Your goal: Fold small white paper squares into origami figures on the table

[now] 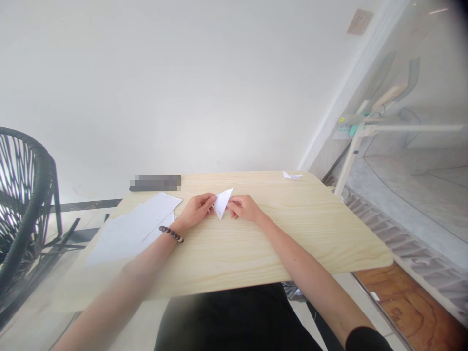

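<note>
A small white folded paper [223, 202], roughly triangular with pointed ends, is held up over the middle of the wooden table. My left hand [199, 208] pinches its left edge between thumb and fingers. At the right edge, my right hand [244, 207] has its thumb and fingers closed on the paper. A dark bead bracelet [171, 233] circles my left wrist. Left of my left hand lie white paper sheets [127, 231], overlapping on the tabletop.
The light wooden table [292, 234] stands against a white wall. Another folded white paper [292, 176] lies at its far right, and a dark long object [155, 183], partly blurred out, at its far left. A woven chair [40, 195] is at left, a white metal frame [353, 156] at right.
</note>
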Motion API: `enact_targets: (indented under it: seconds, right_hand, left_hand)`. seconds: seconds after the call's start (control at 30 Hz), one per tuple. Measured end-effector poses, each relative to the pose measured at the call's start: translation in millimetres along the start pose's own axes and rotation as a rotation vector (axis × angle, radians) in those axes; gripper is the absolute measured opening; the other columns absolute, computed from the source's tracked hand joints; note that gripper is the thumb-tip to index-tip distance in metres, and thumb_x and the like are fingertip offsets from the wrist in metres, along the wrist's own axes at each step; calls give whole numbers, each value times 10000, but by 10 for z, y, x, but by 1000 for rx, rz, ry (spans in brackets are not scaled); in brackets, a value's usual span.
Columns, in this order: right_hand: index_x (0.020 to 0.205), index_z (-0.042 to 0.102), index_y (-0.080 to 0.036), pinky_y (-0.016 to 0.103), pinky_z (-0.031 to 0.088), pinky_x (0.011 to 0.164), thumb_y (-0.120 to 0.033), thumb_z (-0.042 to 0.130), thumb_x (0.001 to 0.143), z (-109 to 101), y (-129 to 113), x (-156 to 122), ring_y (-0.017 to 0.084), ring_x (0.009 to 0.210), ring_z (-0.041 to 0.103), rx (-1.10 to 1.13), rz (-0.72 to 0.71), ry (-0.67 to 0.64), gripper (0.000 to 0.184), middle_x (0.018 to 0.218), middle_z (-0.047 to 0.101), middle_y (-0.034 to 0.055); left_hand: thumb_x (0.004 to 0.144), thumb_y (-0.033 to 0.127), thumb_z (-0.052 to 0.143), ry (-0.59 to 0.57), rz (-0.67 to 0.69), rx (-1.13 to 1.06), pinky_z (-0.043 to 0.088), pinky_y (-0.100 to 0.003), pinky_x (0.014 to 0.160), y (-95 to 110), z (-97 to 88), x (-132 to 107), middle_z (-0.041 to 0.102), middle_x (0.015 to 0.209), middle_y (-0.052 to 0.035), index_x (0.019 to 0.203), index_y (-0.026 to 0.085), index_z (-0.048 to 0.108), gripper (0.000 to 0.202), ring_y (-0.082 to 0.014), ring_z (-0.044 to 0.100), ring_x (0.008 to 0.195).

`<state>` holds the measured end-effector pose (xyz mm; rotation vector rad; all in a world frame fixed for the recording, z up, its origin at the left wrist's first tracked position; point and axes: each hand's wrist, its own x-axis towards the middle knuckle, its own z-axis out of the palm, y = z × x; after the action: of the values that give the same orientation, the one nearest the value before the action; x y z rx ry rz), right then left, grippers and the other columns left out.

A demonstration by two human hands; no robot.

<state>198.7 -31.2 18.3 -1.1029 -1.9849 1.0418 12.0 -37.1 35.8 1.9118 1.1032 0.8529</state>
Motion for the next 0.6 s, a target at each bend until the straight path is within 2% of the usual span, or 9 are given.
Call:
enact_targets:
  seconds: [0.2,0.37,0.6]
  right_hand:
    - [596,558,-121,164,325,424,-201,416,690,14,29,21,73,439,471,-226,-70,81,188,502,546,-1]
    - [519,545,-113,176,270,423,-218,485,617,20,54,43,71,437,418,-382,-83,136,156,472,511,-1]
    - [511,559,-122,178,236,435,-287,472,655,25,-5,9,55,421,375,-501,-116,258,236,443,489,-11]
  left_hand:
    - [777,423,350,-59,57,120,360,-205,492,71,6,-46,553,587,-3,690,149,564,359,-99,464,511]
    - [777,415,365,-111,51,28,400,-215,515,59,16,-53,568,643,-14,737,142,579,349,-95,491,519]
    - [757,413,407,-18,47,-127,469,-240,559,56,48,-22,582,724,-42,781,139,573,322,-126,540,648]
